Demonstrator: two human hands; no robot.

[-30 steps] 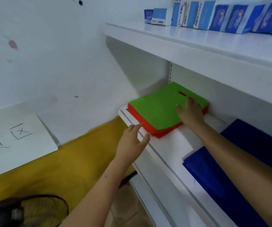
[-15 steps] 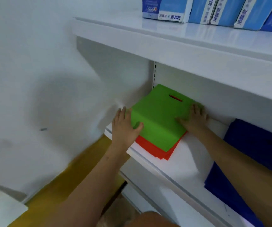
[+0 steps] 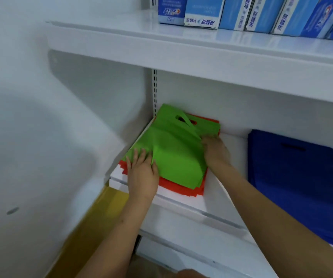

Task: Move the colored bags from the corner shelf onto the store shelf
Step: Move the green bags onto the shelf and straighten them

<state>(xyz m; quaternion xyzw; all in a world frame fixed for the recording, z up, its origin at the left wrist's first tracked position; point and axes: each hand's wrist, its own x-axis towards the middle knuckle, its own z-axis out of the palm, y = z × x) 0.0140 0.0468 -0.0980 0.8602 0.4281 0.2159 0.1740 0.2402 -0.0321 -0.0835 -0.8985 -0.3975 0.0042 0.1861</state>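
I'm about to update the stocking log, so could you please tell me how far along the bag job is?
Done: the green bags and the red bags beneath them already lie on the store shelf, beside the blue bags. In hand: the left hand and right hand have the green stack bunched between them. Left: flattening and squaring it; any bags remaining elsewhere are out of view.

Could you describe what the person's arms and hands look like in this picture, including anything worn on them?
Both forearms are bare as far as the frame shows: no sleeves, gloves, watch, bracelets or rings are visible. The left hand and the right hand each enter from the bottom edge on a long uncovered forearm. No markings or tattoos can be made out; the nails look short and unpainted, though the picture is slightly blurred.
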